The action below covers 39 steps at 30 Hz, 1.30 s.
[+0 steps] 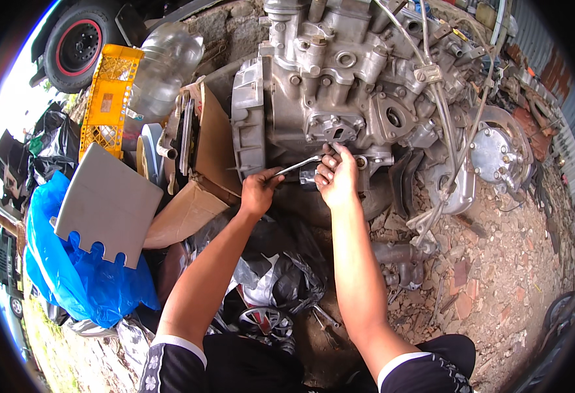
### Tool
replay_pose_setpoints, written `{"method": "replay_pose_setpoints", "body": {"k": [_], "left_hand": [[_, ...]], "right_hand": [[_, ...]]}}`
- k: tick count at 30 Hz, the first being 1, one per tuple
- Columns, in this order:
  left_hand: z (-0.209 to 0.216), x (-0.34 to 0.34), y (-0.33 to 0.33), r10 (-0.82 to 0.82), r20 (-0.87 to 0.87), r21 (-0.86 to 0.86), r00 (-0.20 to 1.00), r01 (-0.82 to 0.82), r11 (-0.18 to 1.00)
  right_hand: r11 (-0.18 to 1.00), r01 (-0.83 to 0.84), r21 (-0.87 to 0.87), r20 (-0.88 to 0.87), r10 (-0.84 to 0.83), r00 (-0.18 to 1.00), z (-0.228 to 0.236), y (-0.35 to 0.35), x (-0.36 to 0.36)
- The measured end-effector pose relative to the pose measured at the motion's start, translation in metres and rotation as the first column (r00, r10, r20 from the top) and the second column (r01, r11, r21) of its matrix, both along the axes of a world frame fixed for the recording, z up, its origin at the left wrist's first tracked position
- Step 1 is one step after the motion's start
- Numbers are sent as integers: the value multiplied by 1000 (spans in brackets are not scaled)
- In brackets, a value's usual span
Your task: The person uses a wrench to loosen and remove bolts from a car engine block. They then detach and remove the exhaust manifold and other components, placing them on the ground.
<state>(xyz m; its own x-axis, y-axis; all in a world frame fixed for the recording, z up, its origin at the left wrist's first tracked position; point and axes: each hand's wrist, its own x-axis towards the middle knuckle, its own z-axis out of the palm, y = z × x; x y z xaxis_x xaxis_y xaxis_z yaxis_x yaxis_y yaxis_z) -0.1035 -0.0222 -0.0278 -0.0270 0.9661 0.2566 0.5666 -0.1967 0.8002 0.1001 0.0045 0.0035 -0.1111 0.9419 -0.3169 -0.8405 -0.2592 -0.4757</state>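
Observation:
A large grey metal engine block (287,121) fills the upper middle. My left hand (259,193) is closed round one end of a slim metal wrench (297,166), which slants up to the right. The wrench's far end reaches the fingers of my right hand (337,175). That hand is raised against the engine's lower side, its fingers curled and the thumb and fingertips pinched together. Whatever they hold is too small to make out. Just above the fingertips sits a small bolted cover plate (334,126) with a dark slot.
Left of the engine stand an open cardboard box (215,141), a yellow plastic crate (107,98), a grey panel (107,203) and a blue plastic bag (84,281). Black plastic bags (277,262) lie under my forearms. Metal pipes (444,111) cross the engine's right side above rubble ground (490,262).

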Motion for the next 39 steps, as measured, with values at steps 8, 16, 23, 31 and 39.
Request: {"method": "replay_pose_setpoints", "body": {"k": [8, 16, 23, 31, 39], "left_hand": [[1, 3, 0, 28, -9, -3, 1000, -28, 1000], [-3, 5, 0, 27, 22, -1, 999, -27, 1000], [-8, 4, -1, 16, 20, -8, 1000, -16, 1000], [-16, 4, -1, -11, -34, 13, 999, 11, 1000], [-9, 8, -4, 12, 15, -33, 1000, -12, 999]], "right_hand": [[998, -52, 25, -116, 55, 992, 3, -1, 4], [994, -89, 56, -308, 102, 946, -9, 7, 5], [995, -80, 52, -395, 94, 914, -3, 5, -1], [994, -103, 46, -431, 112, 895, -8, 7, 0], [992, -121, 40, -541, 123, 832, -11, 14, 4]]}}
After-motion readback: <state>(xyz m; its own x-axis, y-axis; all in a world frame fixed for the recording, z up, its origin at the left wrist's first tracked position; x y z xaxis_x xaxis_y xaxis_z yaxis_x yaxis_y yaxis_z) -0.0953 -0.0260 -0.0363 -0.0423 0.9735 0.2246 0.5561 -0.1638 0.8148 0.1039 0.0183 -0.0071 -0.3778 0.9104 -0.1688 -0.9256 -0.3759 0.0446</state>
